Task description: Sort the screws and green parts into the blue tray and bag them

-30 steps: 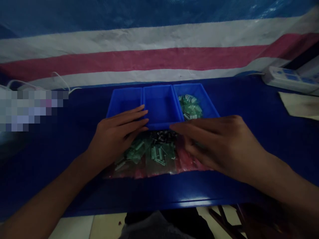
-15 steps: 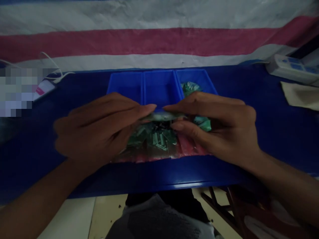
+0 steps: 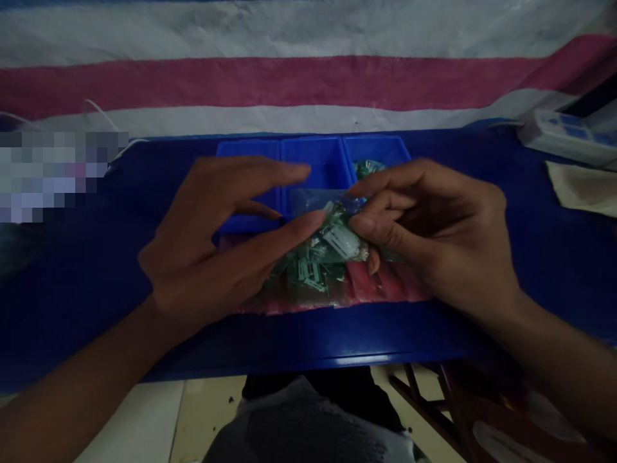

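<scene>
Between my hands is a small clear plastic bag (image 3: 341, 239) with pale strip-like pieces and other small parts inside. My right hand (image 3: 438, 238) pinches the bag's right side between thumb and fingers. On the left, my left hand (image 3: 226, 238) has its thumb and fingers spread apart, the thumb tip over the bag's face. Below lies another clear bag (image 3: 315, 292) with similar pale pieces, beside red bags (image 3: 371, 283) along the table's front. Behind the hands stand blue bins (image 3: 313, 168); the right one holds green-tinted bagged parts (image 3: 369, 168).
The blue table (image 3: 308, 337) ends at a front edge before my lap. A white power strip (image 3: 563, 135) and a beige cloth (image 3: 583, 186) lie at the right. White cables (image 3: 101, 114) run at the left. A striped sheet (image 3: 308, 80) hangs behind.
My left hand has opened, its fingers moving up and apart from the pinch. The bag, edge-on before, now faces me, held in my right hand.
</scene>
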Motion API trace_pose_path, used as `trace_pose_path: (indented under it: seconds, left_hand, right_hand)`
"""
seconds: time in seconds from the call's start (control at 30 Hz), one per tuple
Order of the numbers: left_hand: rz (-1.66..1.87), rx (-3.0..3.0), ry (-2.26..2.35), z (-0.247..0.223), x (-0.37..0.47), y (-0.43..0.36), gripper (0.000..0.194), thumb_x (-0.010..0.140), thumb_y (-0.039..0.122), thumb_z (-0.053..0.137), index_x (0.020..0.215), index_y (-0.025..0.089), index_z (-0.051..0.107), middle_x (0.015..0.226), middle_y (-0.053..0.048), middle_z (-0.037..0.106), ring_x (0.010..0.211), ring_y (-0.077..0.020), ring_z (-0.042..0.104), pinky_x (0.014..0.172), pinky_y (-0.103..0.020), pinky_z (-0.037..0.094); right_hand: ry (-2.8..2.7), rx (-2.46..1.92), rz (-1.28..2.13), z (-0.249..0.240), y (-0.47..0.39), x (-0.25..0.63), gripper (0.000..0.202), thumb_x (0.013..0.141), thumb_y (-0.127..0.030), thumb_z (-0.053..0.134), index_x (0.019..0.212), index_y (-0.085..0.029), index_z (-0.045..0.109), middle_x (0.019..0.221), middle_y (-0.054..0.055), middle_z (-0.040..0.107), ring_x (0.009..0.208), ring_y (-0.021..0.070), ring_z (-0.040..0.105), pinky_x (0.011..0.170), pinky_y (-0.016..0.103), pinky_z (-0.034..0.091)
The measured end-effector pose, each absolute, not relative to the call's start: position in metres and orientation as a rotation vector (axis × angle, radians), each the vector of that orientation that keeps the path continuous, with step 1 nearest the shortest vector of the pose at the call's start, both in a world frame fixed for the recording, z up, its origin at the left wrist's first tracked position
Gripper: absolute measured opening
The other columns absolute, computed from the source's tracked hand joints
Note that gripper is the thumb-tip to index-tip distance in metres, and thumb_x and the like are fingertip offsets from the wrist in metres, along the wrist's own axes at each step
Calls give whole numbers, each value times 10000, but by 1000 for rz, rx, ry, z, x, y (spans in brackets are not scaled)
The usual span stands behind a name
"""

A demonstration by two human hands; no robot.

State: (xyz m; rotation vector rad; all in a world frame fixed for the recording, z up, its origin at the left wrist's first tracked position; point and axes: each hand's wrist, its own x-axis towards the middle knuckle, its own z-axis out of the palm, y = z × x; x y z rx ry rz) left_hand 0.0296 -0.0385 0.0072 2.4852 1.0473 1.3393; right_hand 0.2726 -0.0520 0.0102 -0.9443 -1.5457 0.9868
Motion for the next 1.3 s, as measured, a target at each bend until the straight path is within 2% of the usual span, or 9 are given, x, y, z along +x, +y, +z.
trace_pose_path:
  seconds: [0.2, 0.37, 0.43, 0.57, 0.67, 0.83, 0.97, 1.13, 1.3]
  left_hand:
    - [1356, 2686, 905, 5, 19, -35, 158, 1109, 299, 686, 1098, 295, 843, 1040, 19, 858, 977, -189, 811, 873, -357, 714]
    - [1412, 2497, 1065, 6, 26, -39, 66, 1036, 354, 809, 992, 307, 821, 912, 81, 844, 666, -119, 750, 607, -262, 649]
    - [1371, 2485, 1035, 5, 29, -41, 54, 1047, 355, 792, 1002, 332, 809, 914, 98, 845, 611, -115, 737, 571, -259, 645]
    - [1359, 2442, 1026, 5, 30, -40, 126, 1104, 282, 676, 1081, 340, 786, 951, 91, 856, 669, -120, 781, 671, -256, 699]
    - [1356, 2423, 1010, 7, 28, -37, 149, 1094, 215, 657, 1100, 313, 770, 928, 85, 854, 781, -128, 821, 703, -234, 706]
    - [1331, 2461, 1033, 11, 27, -34, 111, 1063, 198, 687, 1043, 270, 770, 893, 58, 848, 736, -137, 811, 642, -235, 692]
    - [1335, 2526, 1059, 12, 28, -35, 135, 1079, 224, 657, 1032, 272, 773, 875, 50, 842, 683, -134, 795, 614, -228, 679]
    - [1320, 2579, 1042, 13, 27, -35, 146, 1069, 203, 661, 1038, 294, 771, 892, 60, 843, 721, -144, 814, 643, -242, 696]
    - [1309, 2652, 984, 11, 24, -35, 118, 1072, 189, 686, 1063, 279, 761, 911, 50, 844, 723, -130, 803, 675, -246, 707]
  right_hand:
    - [-1775, -873, 592, 8, -54, 273, 83, 1019, -259, 784, 977, -275, 854, 869, -1, 824, 742, 183, 748, 678, 351, 636]
    - [-1905, -837, 347, 8, -55, 273, 90, 983, -204, 818, 937, -280, 829, 901, 16, 809, 792, 213, 749, 714, 397, 628]
    - [-1897, -903, 314, 7, -56, 273, 118, 1016, -211, 773, 957, -298, 824, 910, 17, 826, 799, 229, 775, 720, 409, 640]
    - [-1684, -1109, 284, 5, -41, 285, 51, 1034, -324, 763, 1017, -334, 810, 906, -1, 830, 708, 220, 763, 655, 400, 634]
    - [-1509, -1155, 287, 2, -10, 310, 101, 993, -376, 797, 968, -279, 786, 758, 3, 774, 572, 201, 686, 543, 364, 559]
    - [-1563, -1323, 320, -9, 41, 346, 214, 918, -428, 799, 879, -219, 771, 782, 46, 803, 679, 226, 741, 607, 339, 549]
    - [-1735, -1402, 256, -18, 53, 341, 199, 928, -360, 797, 1033, -190, 793, 789, 69, 815, 686, 244, 754, 623, 339, 534]
    - [-1981, -1384, 24, -16, 45, 335, 212, 978, -373, 777, 1095, -206, 837, 1075, 141, 854, 1040, 350, 757, 888, 503, 599]
    - [-2446, -1118, -100, -9, 32, 340, 324, 1123, -374, 582, 1244, -208, 833, 1286, 117, 839, 1278, 339, 750, 1069, 560, 615]
